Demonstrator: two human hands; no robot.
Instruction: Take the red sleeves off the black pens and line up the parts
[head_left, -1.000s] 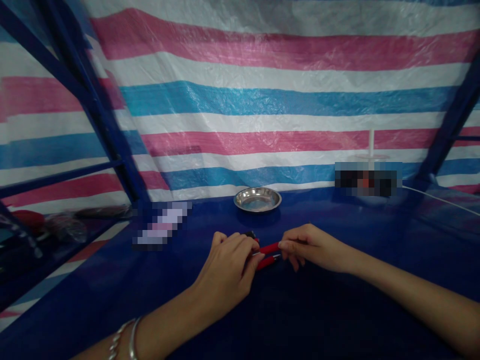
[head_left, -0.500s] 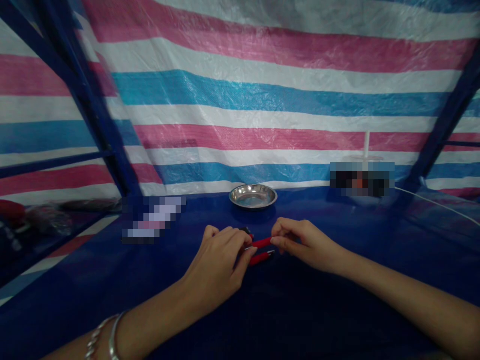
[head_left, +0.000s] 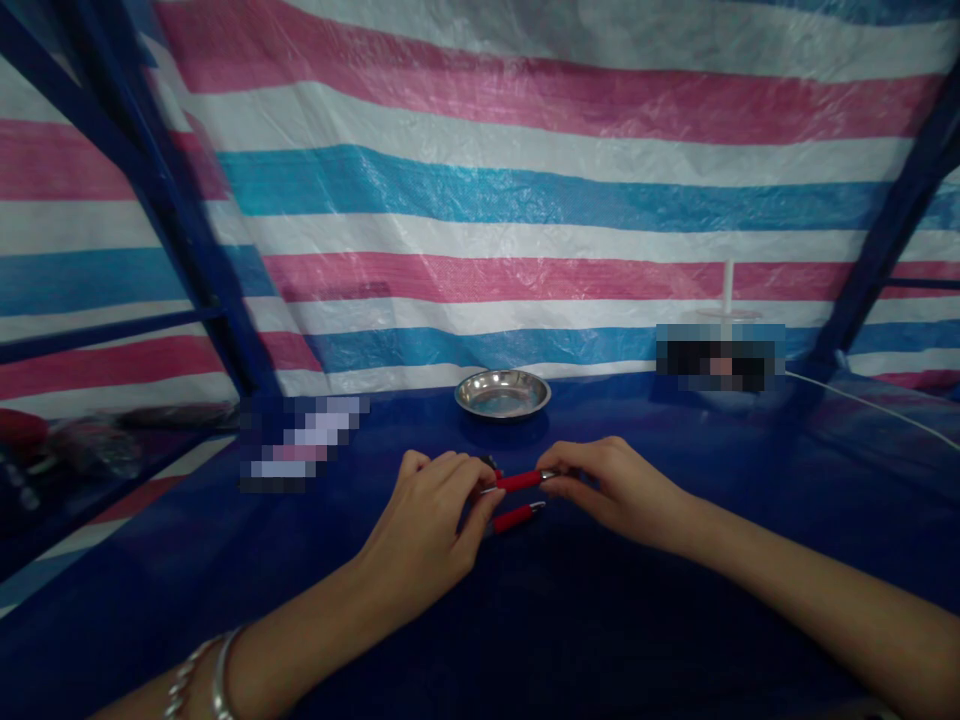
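My right hand (head_left: 615, 490) pinches the right end of a red pen (head_left: 520, 481) with its thumb and fingertips. That pen's left tip reaches in among the fingers of my left hand (head_left: 427, 515). A second red pen (head_left: 516, 518) lies just below the first, its left end close to my left fingertips. A small dark object (head_left: 489, 462) shows beyond my left fingers, partly hidden. Whether my left hand grips either pen, I cannot tell.
A shallow steel dish (head_left: 502, 393) stands on the blue table cover (head_left: 600, 620) beyond my hands. Pixelated objects sit at back left (head_left: 304, 443) and back right (head_left: 720, 357). A striped tarp (head_left: 480, 230) and a blue metal frame (head_left: 172, 200) surround the table.
The view has tilted slightly, shifting the scene left. My right hand has moved left, and the upper pen's metal tip now shows beside its fingers.
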